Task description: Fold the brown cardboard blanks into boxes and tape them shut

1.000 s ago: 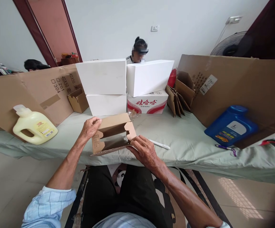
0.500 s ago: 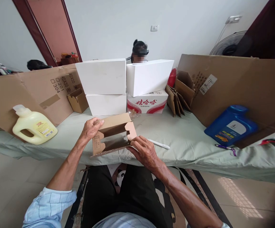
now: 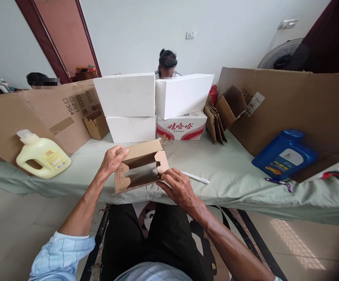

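Head camera view, looking down at a seated person's two bare hands. They hold a small brown corrugated cardboard box, half folded with its open side facing the person, at the near edge of a table draped in pale green cloth. The left hand grips the box's upper left corner, fingers curled over the top panel. The right hand has bent fingertips pinching the lower right edge, just under a notched side flap. Compared with a second ago, both hands keep the same grip and the box has barely moved. It is lifted and turned only a touch, so the folding stands much where it was. A slim white pen lies on the cloth just right of the box, untouched. Far left of the box a pale yellow plastic jug leans on a large brown cardboard sheet. Far right of it lies a blue plastic jug. Behind the box stand stacked plain white cartons and a red-and-white printed carton. The clearest change is behind and right of the box, where a small open brown carton now sits tilted at a new angle. The person seated beyond the white cartons has also shifted slightly left.
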`<control>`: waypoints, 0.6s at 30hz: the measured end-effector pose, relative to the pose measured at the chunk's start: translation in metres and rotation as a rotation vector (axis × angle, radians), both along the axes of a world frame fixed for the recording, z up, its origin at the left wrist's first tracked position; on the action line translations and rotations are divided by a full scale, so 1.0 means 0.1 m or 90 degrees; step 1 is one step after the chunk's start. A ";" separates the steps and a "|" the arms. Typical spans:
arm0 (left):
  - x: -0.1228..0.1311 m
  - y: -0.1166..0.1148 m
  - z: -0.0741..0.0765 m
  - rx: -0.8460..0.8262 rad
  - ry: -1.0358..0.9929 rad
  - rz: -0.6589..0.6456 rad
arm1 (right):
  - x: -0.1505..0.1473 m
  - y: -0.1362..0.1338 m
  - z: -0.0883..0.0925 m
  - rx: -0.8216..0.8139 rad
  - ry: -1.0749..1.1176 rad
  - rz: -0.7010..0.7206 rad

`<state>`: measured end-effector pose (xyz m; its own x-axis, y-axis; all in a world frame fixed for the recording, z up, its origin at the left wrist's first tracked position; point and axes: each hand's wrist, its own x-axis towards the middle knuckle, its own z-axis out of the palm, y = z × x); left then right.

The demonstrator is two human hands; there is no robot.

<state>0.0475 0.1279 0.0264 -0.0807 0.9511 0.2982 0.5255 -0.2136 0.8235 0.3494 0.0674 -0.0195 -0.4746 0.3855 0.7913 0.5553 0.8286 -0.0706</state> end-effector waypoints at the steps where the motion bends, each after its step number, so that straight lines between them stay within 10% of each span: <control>1: 0.00 0.00 0.00 0.002 0.001 0.001 | 0.00 0.00 0.00 -0.003 0.000 -0.001; 18: 0.04 -0.03 -0.03 0.012 0.010 0.000 | 0.01 -0.01 -0.07 0.010 0.011 -0.008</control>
<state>0.0512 0.1250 0.0236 -0.0760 0.9452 0.3176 0.5381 -0.2292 0.8111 0.3502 0.0660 -0.0266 -0.4556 0.3785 0.8057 0.5649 0.8225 -0.0669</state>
